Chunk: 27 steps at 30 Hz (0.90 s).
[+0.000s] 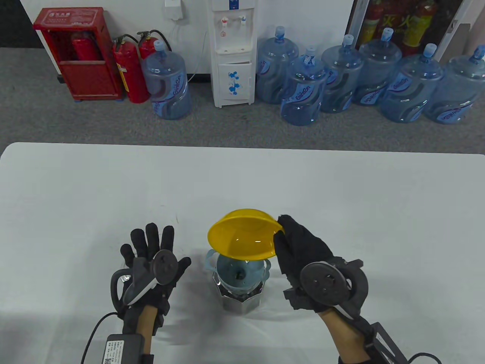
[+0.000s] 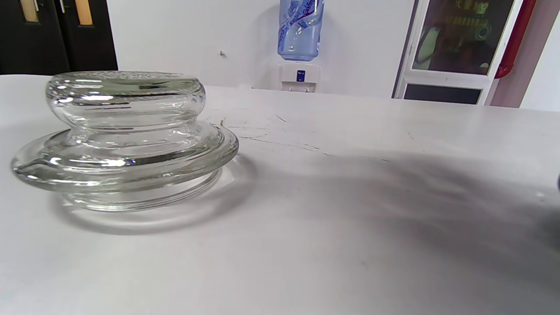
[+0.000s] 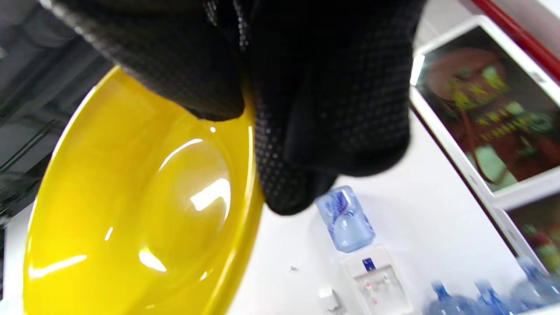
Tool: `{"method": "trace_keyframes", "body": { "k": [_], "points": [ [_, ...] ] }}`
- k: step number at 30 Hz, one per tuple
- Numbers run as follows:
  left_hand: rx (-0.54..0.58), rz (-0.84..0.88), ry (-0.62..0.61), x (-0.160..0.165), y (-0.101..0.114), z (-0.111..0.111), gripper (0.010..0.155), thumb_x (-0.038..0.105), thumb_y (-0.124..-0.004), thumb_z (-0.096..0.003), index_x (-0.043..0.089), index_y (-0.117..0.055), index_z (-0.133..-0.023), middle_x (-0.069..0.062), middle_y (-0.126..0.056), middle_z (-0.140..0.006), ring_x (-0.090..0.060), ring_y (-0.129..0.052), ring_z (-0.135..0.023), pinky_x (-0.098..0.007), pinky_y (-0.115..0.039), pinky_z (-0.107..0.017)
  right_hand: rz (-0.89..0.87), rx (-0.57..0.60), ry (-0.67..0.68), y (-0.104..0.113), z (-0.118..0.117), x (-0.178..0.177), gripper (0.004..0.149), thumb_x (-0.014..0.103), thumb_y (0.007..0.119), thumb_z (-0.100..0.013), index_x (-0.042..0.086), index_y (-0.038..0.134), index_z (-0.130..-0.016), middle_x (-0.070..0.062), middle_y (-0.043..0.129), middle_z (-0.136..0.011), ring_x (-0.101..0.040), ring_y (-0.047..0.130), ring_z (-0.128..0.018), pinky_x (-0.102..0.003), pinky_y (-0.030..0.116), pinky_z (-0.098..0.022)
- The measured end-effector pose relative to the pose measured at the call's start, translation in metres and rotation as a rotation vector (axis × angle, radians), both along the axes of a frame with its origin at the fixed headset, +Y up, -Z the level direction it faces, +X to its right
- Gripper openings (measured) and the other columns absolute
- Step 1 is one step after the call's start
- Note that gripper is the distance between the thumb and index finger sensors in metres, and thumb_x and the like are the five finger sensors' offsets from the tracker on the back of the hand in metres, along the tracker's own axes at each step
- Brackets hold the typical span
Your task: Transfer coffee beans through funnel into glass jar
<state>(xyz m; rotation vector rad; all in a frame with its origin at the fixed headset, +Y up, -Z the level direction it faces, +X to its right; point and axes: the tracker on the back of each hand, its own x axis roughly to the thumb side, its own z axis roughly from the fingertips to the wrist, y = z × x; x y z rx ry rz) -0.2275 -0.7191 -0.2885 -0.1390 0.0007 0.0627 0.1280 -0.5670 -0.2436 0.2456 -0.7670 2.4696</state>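
Observation:
My right hand point(image 1: 282, 229) pinches the rim of a yellow bowl point(image 1: 242, 237) and holds it tilted over a light blue funnel point(image 1: 226, 267). The funnel sits in the mouth of a faceted glass jar point(image 1: 241, 300). A few dark beans point(image 1: 239, 273) show at the funnel's throat. In the right wrist view the bowl point(image 3: 131, 210) looks empty inside, with my gloved fingers point(image 3: 315, 109) on its rim. My left hand point(image 1: 151, 246) is open with fingers spread, left of the jar, holding nothing. The jar's glass lid point(image 2: 122, 135) lies on the table in the left wrist view; it does not show in the table view.
The white table point(image 1: 341, 197) stretches far behind and to both sides of the jar. Beyond its far edge, on the floor, stand water bottles point(image 1: 303, 91), a dispenser point(image 1: 232, 53) and red fire extinguishers point(image 1: 129, 72).

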Motion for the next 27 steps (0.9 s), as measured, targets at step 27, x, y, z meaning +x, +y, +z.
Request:
{"method": "trace_keyframes", "body": {
  "k": [27],
  "points": [
    [-0.038,-0.016,0.014,-0.001,-0.002,-0.002,0.082,0.070,-0.043,-0.0522,0.033,0.000,-0.113,-0.011,0.009,-0.117,-0.046,0.010,-0.105,-0.066,-0.006,-0.069,-0.335,-0.662,-0.816,-0.146,-0.030,0.237,0.051,0.025,0.080,-0.062,-0.006,0.073,-0.102,-0.021,0.095,-0.070,-0.010,0.108,-0.040,-0.028,0.098,-0.030]
  ]
}}
